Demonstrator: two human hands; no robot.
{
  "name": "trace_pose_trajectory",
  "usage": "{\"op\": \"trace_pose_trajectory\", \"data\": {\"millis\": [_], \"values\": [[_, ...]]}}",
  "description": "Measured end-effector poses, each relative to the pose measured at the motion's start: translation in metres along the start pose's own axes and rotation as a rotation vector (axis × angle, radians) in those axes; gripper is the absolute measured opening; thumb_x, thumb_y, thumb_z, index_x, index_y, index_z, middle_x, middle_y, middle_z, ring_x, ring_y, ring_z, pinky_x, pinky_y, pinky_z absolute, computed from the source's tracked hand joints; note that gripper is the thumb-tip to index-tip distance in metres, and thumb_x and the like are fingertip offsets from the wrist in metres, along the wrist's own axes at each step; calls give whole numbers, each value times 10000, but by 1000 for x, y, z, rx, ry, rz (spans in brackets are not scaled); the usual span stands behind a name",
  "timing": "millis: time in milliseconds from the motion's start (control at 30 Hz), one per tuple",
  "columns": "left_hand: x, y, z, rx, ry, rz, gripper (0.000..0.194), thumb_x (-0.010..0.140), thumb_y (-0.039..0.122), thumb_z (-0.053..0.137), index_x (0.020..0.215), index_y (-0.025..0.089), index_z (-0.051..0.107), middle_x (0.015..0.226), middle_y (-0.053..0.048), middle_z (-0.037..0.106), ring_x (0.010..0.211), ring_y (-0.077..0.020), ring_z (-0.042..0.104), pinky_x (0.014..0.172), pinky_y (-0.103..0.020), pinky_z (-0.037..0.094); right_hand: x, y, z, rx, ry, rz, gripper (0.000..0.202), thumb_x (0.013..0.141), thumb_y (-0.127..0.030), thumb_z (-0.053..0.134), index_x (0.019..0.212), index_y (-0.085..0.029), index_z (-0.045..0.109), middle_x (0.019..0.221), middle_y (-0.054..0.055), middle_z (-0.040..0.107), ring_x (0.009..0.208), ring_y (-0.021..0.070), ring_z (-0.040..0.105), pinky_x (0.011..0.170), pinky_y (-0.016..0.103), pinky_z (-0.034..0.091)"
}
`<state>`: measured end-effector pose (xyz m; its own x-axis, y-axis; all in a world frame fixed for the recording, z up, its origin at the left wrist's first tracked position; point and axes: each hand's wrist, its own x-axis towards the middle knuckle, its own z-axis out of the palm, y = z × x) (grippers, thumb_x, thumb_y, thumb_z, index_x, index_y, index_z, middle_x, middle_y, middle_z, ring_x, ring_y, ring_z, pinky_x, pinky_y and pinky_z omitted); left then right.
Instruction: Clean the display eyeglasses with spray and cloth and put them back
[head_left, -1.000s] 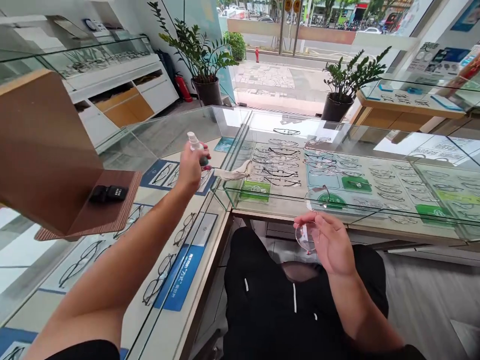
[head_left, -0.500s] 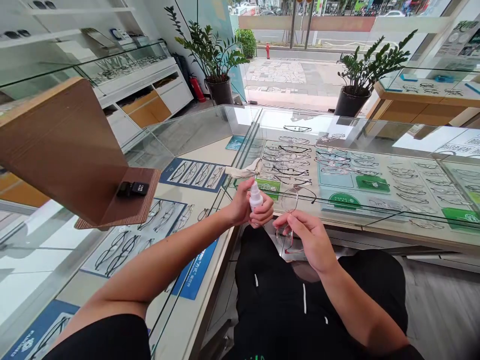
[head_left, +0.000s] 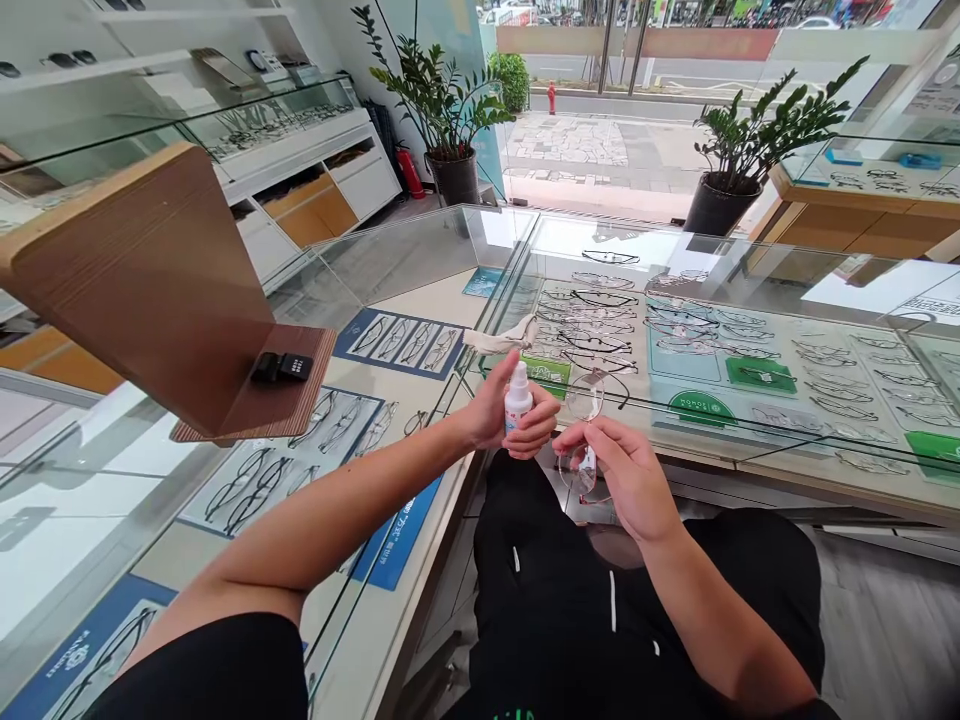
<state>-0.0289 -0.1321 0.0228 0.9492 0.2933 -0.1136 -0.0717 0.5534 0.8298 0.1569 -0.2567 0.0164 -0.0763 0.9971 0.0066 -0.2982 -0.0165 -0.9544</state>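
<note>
Daylight from the shopfront falls across a glass counter (head_left: 431, 300) with rows of eyewear frames (head_left: 600, 342) inside, and potted plants (head_left: 457, 180) stand beyond it. Taking twelve o'clock as the top of the view, a brown stand (head_left: 172, 270) sits toward ten o'clock from the hands.

Both hands are near the counter's inner corner, above the person's black-clad lap. The left hand (head_left: 495, 408) is wrapped around a white spray bottle (head_left: 517, 408), nozzle toward twelve; its fingers cross the bottle's lower part at four o'clock, while the thumb rises near the nozzle at eleven. Whether the thumb presses it, I cannot tell. A pale cloth (head_left: 501, 337) lies on the counter just past the thumb.

Between three and four o'clock from the bottle, the right hand (head_left: 630, 475) pinches round-lensed glasses (head_left: 577, 480) in a narrow grip, one lens at twelve from the fingertips, the other near six, and the bottle apart from both.
</note>
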Motion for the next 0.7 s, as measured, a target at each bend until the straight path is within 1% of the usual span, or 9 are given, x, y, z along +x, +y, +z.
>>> {"op": "trace_pose_trajectory", "data": {"millis": [67,133,200,267,367,433,500,567,700], "values": [[1,-1,0,-9,47,49,820,817,1014,369,560,238,435,407,23,349,326,-115,266,348,-271,260,0,0,-1,-1,8,-5,319,1036,-476,672,943,-242,868,969,64,798,857,199,664,797,334,515],[2,0,2,-2,100,90,778,856,957,369,560,241,432,432,16,352,363,-130,306,385,-288,300,-1,0,-2,-1,18,-8,320,1033,-475,674,933,-241,868,958,65,798,851,202,663,785,335,514],[2,1,5,16,140,104,727,862,906,389,575,241,454,468,3,376,420,-154,370,445,-318,365,-1,-1,-3,-2,27,-9,322,1032,-477,675,930,-240,867,954,66,799,852,204,662,781,335,515],[1,2,7,32,156,105,690,847,880,413,598,239,478,487,1,390,453,-163,391,486,-335,390,-1,-1,-4,-4,29,-9,327,1034,-480,671,935,-238,867,949,66,802,852,205,659,783,335,516],[2,0,4,56,151,105,700,857,893,383,604,244,462,438,34,330,395,-133,294,451,-310,312,0,0,-3,-8,18,-4,340,1036,-486,666,925,-232,864,957,69,809,856,205,665,789,331,516],[3,-5,-1,131,173,111,717,872,894,378,587,242,464,400,43,305,357,-114,237,418,-293,242,1,0,-1,-10,8,1,342,1038,-485,663,918,-233,861,968,66,812,861,199,673,786,322,515],[4,-9,-6,258,231,115,715,884,869,423,571,229,490,391,33,328,350,-104,238,410,-283,204,1,1,1,-16,-7,7,347,1043,-487,656,916,-234,858,968,62,811,855,194,673,781,315,515],[4,-13,-8,387,287,112,707,902,834,457,564,216,510,403,22,357,365,-99,259,420,-276,199,1,2,3,-31,-27,15,360,1047,-497,648,922,-231,856,961,61,808,840,190,665,781,314,517],[3,-13,-2,537,315,117,729,928,820,457,523,213,471,410,11,357,394,-99,274,428,-271,187,0,5,7,-55,-52,23,378,1047,-522,642,940,-230,857,968,62,806,843,192,667,786,315,526]]}}
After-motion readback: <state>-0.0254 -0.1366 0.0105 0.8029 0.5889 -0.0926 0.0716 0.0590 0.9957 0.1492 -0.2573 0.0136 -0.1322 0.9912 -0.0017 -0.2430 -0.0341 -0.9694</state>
